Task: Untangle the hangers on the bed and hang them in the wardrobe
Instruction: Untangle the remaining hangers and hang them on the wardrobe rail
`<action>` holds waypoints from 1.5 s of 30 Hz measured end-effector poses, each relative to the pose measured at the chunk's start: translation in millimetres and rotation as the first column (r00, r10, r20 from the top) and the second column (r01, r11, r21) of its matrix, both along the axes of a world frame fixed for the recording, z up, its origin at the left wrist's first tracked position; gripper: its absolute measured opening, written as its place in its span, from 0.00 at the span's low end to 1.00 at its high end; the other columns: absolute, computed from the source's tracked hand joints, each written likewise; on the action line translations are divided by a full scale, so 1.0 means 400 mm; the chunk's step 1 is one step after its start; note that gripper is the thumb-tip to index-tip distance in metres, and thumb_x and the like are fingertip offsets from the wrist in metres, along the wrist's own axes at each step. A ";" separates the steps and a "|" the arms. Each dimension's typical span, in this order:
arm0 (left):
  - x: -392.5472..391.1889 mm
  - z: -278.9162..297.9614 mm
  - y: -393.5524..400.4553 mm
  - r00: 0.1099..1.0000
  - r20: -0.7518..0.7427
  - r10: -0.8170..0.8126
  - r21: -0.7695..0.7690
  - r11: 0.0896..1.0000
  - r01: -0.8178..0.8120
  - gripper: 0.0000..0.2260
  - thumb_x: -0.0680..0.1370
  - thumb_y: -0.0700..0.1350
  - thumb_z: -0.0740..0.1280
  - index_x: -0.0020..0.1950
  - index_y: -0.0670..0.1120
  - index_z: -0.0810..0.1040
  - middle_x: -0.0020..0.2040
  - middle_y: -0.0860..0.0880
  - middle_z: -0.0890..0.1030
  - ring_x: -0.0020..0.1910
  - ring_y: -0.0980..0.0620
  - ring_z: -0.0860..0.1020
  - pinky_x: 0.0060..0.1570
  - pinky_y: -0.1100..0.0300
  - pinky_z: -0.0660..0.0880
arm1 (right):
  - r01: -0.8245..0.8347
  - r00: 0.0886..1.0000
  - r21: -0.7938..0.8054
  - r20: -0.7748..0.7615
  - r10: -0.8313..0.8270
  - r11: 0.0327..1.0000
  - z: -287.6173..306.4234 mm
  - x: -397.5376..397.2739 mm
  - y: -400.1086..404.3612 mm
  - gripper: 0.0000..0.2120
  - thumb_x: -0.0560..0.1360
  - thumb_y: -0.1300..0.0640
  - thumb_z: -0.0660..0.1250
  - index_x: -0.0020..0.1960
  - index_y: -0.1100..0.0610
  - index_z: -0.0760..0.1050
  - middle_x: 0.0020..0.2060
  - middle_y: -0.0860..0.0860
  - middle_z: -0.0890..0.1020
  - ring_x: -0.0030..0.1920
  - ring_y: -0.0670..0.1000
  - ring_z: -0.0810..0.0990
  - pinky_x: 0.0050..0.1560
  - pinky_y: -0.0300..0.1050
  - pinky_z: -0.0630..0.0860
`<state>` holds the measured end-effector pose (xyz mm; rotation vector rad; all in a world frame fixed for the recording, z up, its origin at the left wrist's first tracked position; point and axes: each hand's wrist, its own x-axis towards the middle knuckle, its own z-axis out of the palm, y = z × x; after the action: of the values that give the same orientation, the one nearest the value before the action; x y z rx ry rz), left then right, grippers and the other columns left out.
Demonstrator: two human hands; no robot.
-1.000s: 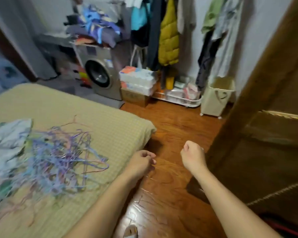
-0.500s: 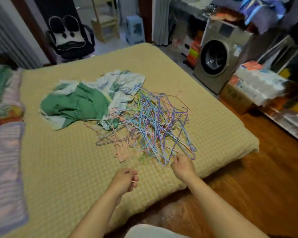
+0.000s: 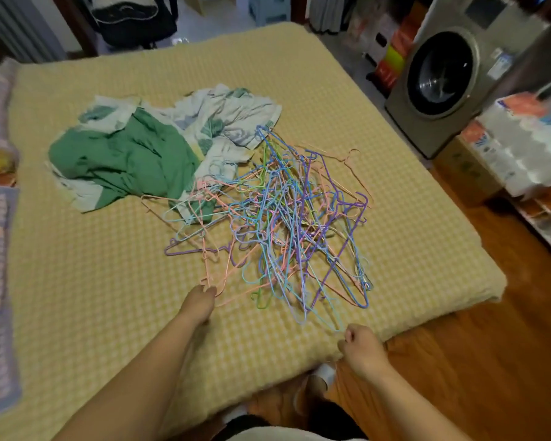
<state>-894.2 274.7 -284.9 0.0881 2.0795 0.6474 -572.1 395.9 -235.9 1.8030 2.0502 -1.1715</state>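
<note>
Grip inventory: right hand (image 3: 361, 346) curled, holding nothing I can see, left hand (image 3: 198, 302) pinching a pink wire at the near edge of the hangers (image 3: 280, 224), light, springy, snag-prone, heaped mid-bed (image 3: 427, 249); best lifted by hooks.

One tangled heap of thin coloured wire hangers (image 3: 280, 224), too many to count; two bare hands; one green-and-white leaf-print cloth (image 3: 134, 157); one beige front-loading washing machine (image 3: 442, 74).
</note>
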 end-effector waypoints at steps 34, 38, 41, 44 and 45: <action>0.117 0.550 0.091 0.869 -0.259 0.423 0.650 0.741 -0.167 0.16 0.86 0.44 0.55 0.41 0.45 0.73 0.29 0.49 0.81 0.43 0.47 0.85 0.49 0.57 0.79 | -0.059 0.994 -0.364 -0.109 0.021 0.929 -0.167 -0.154 0.108 0.26 0.72 0.53 0.66 0.68 0.57 0.69 0.54 0.55 0.76 0.46 0.54 0.78 0.45 0.43 0.72; 0.062 0.635 -0.022 0.801 -0.444 0.401 0.594 0.801 -0.071 0.15 0.85 0.48 0.56 0.41 0.48 0.75 0.26 0.50 0.77 0.37 0.47 0.84 0.52 0.44 0.78 | -0.074 0.994 -0.334 -0.102 0.042 0.940 -0.139 -0.208 0.085 0.26 0.76 0.57 0.65 0.73 0.58 0.66 0.67 0.58 0.73 0.56 0.59 0.80 0.53 0.47 0.76; 0.027 0.667 -0.132 0.749 -0.507 0.427 0.572 0.816 -0.078 0.16 0.84 0.50 0.57 0.40 0.50 0.76 0.24 0.50 0.73 0.33 0.48 0.83 0.51 0.37 0.77 | -0.097 0.993 -0.314 -0.095 0.071 0.944 -0.127 -0.226 0.077 0.25 0.76 0.57 0.65 0.71 0.59 0.68 0.64 0.59 0.76 0.59 0.60 0.79 0.55 0.46 0.74; 0.018 0.680 -0.211 0.707 -0.482 0.518 0.617 0.773 -0.146 0.15 0.85 0.48 0.56 0.42 0.47 0.75 0.23 0.51 0.72 0.31 0.50 0.82 0.52 0.39 0.78 | -0.118 0.992 -0.333 -0.089 0.094 0.936 -0.122 -0.236 0.068 0.20 0.74 0.56 0.65 0.66 0.58 0.71 0.57 0.59 0.80 0.52 0.57 0.80 0.50 0.45 0.72; 0.021 0.680 -0.225 0.702 -0.465 0.539 0.630 0.759 -0.166 0.15 0.86 0.47 0.56 0.42 0.46 0.75 0.23 0.51 0.72 0.31 0.51 0.82 0.51 0.41 0.78 | -0.125 0.991 -0.339 -0.087 0.101 0.932 -0.127 -0.240 0.066 0.18 0.73 0.55 0.65 0.62 0.58 0.72 0.52 0.59 0.81 0.48 0.57 0.79 0.47 0.46 0.72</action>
<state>-886.0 184.7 -13.0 0.2402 2.4992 1.6657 -668.0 422.2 -286.9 1.4795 1.8128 -1.4678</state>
